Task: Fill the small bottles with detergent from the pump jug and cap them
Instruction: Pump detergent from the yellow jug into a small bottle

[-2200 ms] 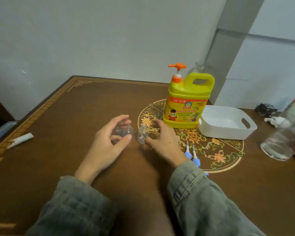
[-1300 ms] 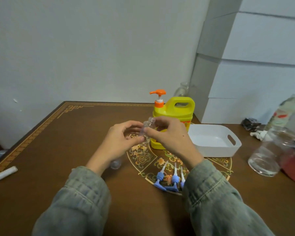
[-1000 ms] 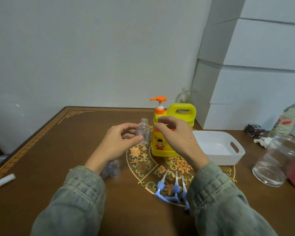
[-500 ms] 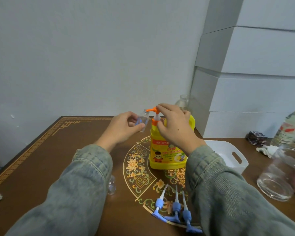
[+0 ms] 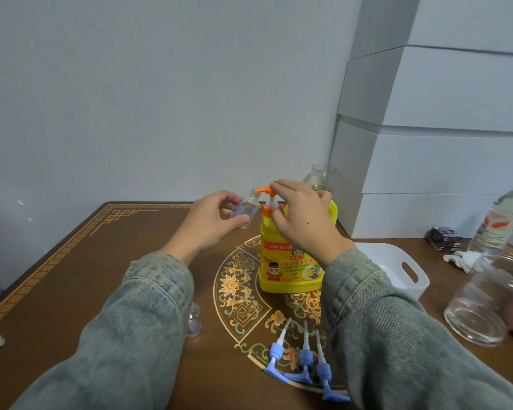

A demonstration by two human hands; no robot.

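The left hand pinches a small clear bottle between thumb and curled fingers, holding it tilted so that its open mouth meets the tip of the orange pump spout. The right hand rests on top of the pump head, its fingers bent over the orange top and its thumb beside the pump's collar; the fingers lie on it rather than closing round it. Both arms wear faded denim sleeves.

The pump belongs to a yellow detergent jug, which stands upright on the round ornamental inlay of the brown bench. Just beside the left sleeve, near the inlay's edge, another small clear bottle stands upright on the bench, partly hidden by the sleeve. Nearer the person, three blue-and-white pump caps lie side by side on the inlay, their dip tubes pointing towards the jug.

To the right of the jug sits a white plastic tray with a handle slot. Farther right stands a large clear jar, with a crumpled white cloth, a dark puzzle cube and a plastic drinks bottle behind it. A glass jar stands behind the jug against the wall.
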